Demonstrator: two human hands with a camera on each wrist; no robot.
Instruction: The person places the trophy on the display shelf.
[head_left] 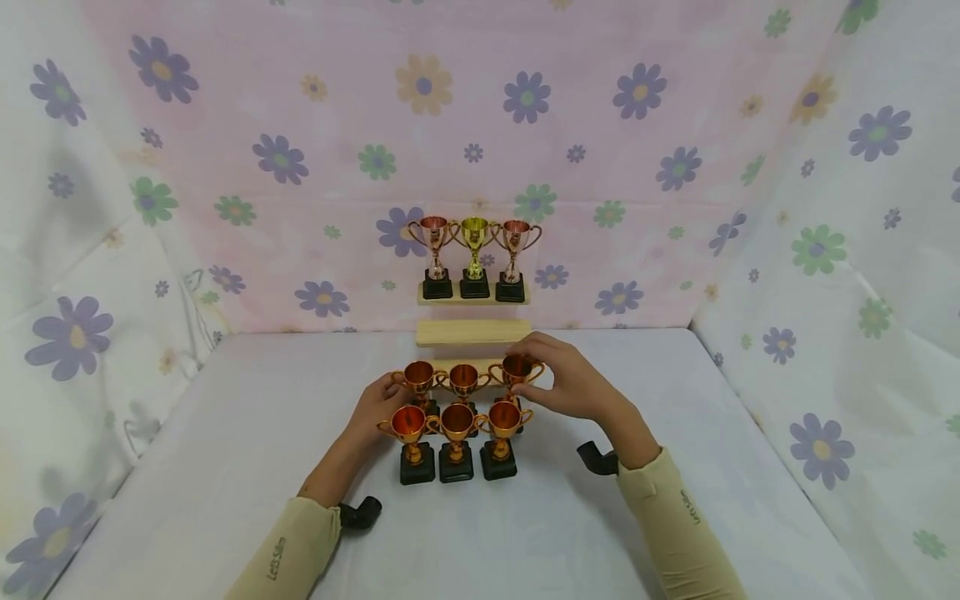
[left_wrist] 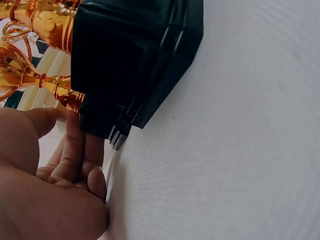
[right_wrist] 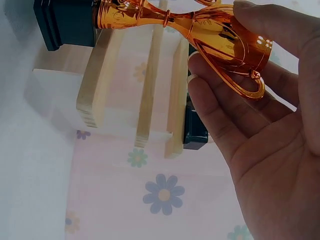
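Orange trophy [right_wrist: 140,16] toward the table's [head_left: 637,367] far edge, likely light: your right hand [head_left: 573,382] grips its cup [right_wrist: 220,40], best hold; left hand's [head_left: 376,408] grip unclear.

We had our left hand [left_wrist: 52,185] at the farther gold trophy [left_wrist: 68,94]. The nearer gold trophy [left_wrist: 122,47] stood black-based on white cloth [left_wrist: 240,130].

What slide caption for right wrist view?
Right hand holds a shiny orange-gold, black-based trophy by its cup beside pale wooden shelf boards.
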